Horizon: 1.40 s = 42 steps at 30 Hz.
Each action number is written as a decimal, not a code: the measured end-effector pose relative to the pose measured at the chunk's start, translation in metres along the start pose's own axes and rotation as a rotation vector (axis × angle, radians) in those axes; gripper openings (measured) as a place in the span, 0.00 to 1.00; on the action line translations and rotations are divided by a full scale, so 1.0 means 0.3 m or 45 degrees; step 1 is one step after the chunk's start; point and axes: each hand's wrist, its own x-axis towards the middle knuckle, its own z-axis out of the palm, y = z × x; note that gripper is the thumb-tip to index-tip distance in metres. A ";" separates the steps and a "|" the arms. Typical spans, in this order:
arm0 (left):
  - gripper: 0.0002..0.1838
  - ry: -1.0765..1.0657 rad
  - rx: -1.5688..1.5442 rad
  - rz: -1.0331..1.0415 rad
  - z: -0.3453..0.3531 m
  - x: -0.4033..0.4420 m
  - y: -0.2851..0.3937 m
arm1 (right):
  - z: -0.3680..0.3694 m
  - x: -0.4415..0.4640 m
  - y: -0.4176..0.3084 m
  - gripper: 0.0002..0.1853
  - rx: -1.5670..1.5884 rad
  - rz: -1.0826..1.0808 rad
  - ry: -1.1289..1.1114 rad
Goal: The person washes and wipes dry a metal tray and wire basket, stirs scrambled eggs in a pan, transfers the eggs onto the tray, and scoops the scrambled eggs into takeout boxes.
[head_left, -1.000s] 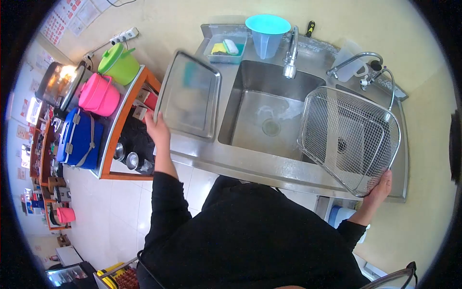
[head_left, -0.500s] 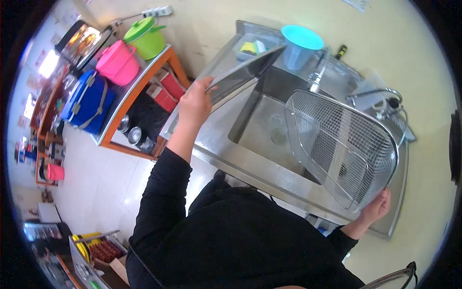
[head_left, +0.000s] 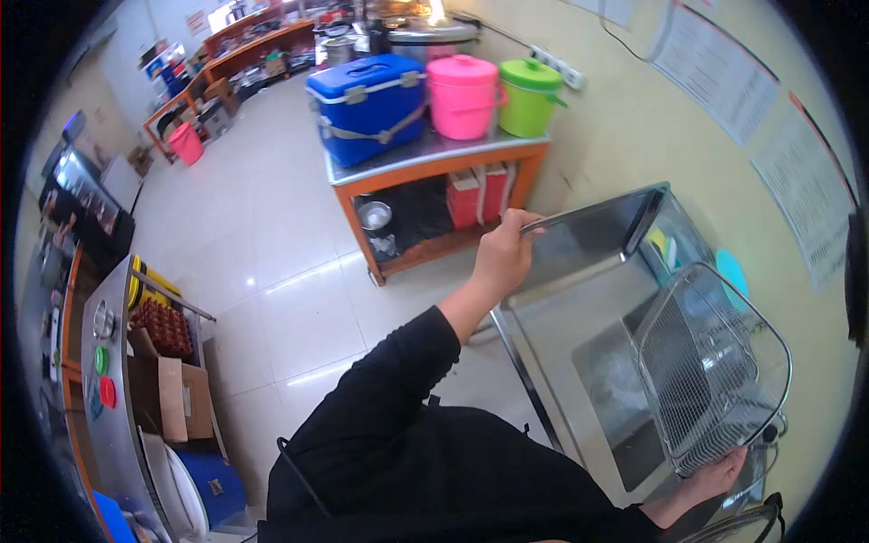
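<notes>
A person at a steel sink point(head_left: 615, 385) grips the rim of a tilted metal tray point(head_left: 588, 237) in the left hand point(head_left: 505, 255), beside the basin, while the right hand point(head_left: 721, 471) grasps a wire basket point(head_left: 701, 371) over it. Handling both pieces at once appears the step in hand; moving either calls for firm grips and clearance between them.

Glossy white floor tiles point(head_left: 294, 330) stretch past an orange-edged tabletop point(head_left: 433, 156) beside a cream wall point(head_left: 625, 136) hung with printed sheets point(head_left: 715, 72); shelving point(head_left: 258, 42) stands beyond.
</notes>
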 end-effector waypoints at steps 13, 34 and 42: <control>0.18 1.086 -0.261 -0.821 -1.579 -0.080 -0.269 | 0.870 -0.826 -0.843 0.27 1.310 -0.744 -0.373; 0.20 2.150 -0.227 -0.164 -2.648 0.141 -0.870 | 1.690 -2.711 -2.515 0.08 2.319 -2.376 -1.568; 0.22 2.361 -0.301 -0.102 -3.151 0.253 -1.180 | 1.885 -3.425 -2.794 0.07 2.340 -2.655 -1.612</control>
